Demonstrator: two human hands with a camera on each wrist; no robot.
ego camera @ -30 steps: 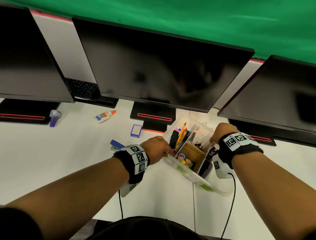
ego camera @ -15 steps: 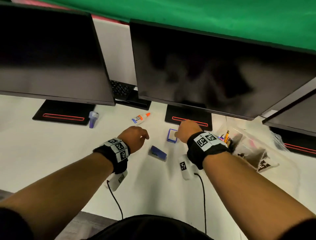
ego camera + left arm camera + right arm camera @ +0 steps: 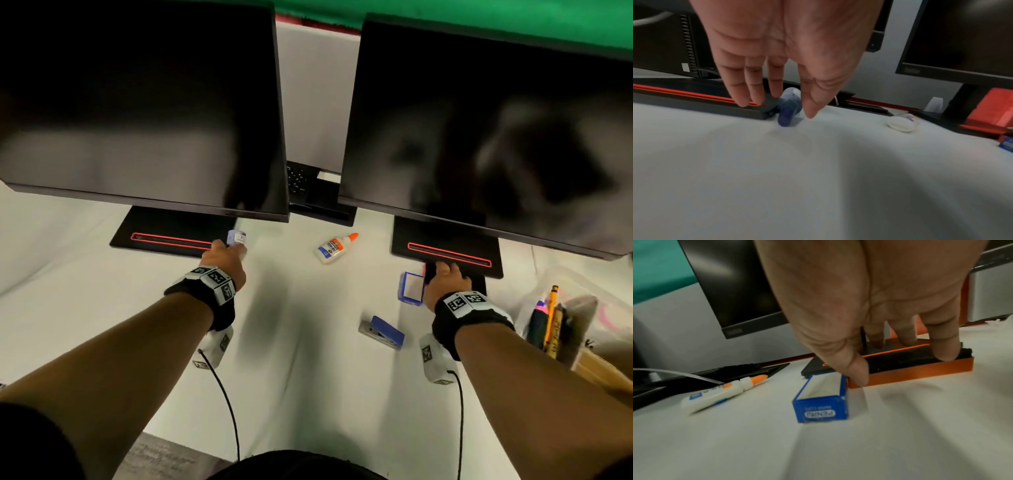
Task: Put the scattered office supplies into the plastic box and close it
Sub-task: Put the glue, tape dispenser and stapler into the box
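My left hand (image 3: pixel 224 257) reaches to the foot of the left monitor, where a purple glue stick (image 3: pixel 236 238) lies. Seen from the left wrist, its straight fingers (image 3: pixel 756 91) and thumb straddle the glue stick (image 3: pixel 787 112) without closing on it. My right hand (image 3: pixel 445 275) is down on a black felt eraser with an orange base (image 3: pixel 920 369); thumb and fingers pinch it across its width. A blue paper clip box (image 3: pixel 411 287) lies just left of that hand. The clear plastic box (image 3: pixel 534 301) stands open at the far right, holding pencils and markers.
A white glue bottle with an orange cap (image 3: pixel 335 246) lies between the monitor stands. A blue stapler (image 3: pixel 382 332) lies in front of the clip box. Two large monitors (image 3: pixel 479 120) overhang the back of the white desk (image 3: pixel 308 377). Wrist cables trail toward me.
Both hands left the plastic box and moved left across the desk. The left hand reached the glue stick; the right hand came down on the eraser. My view swung left.
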